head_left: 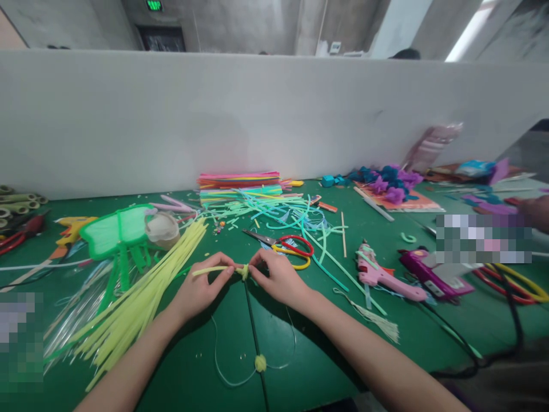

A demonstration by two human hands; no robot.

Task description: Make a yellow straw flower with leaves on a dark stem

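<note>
My left hand (209, 286) pinches a yellow pipe cleaner (210, 270), whose loose end sticks out to the left past my thumb. Opposite it, my right hand (274, 274) grips the same stem with thumb and fingertips, close to a small wound yellow knot (245, 271) between the two hands. The fingers partly hide the stem. Below, a small yellow ball (260, 362) lies on a thin dark line, with a pale thread (227, 380) looping to both sides. A bundle of yellow pipe cleaners (146, 303) lies by my left forearm. Red-and-yellow-handled scissors (295, 246) rest just beyond my right hand.
Stacked coloured pipe cleaners (240, 180) and tangled mint pieces (278, 209) lie before the white partition (257, 114). To the left is a green framed piece (118, 229); to the right are pink (390, 280) and purple (429, 274) glue guns with a black cable. Another person's hand (534, 213) shows far right.
</note>
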